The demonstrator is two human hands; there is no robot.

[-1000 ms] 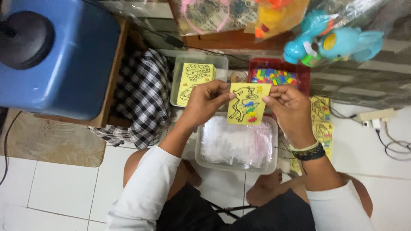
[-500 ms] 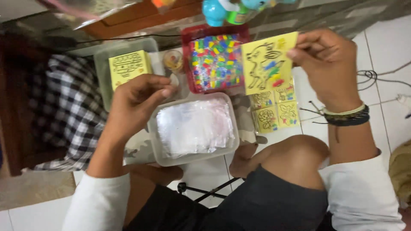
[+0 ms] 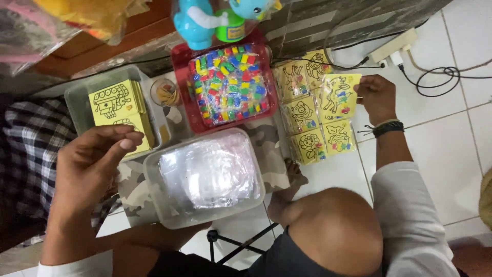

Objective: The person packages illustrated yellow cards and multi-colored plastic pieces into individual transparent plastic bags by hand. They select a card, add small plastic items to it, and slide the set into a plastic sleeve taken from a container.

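We have carried the yellow picture card (image 3: 339, 97) right, pinched in our right hand (image 3: 376, 97), onto the card rows on the floor tiles (image 3: 430, 149), while our left hand (image 3: 89, 166) hovers empty, fingers loosely spread, over the clear tub's (image 3: 202, 177) left edge.

Wrapped yellow picture cards (image 3: 318, 110), floor

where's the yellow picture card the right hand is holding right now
In the head view it is at upper right: the yellow picture card in the right hand, over the bagged cards beside the red tray.
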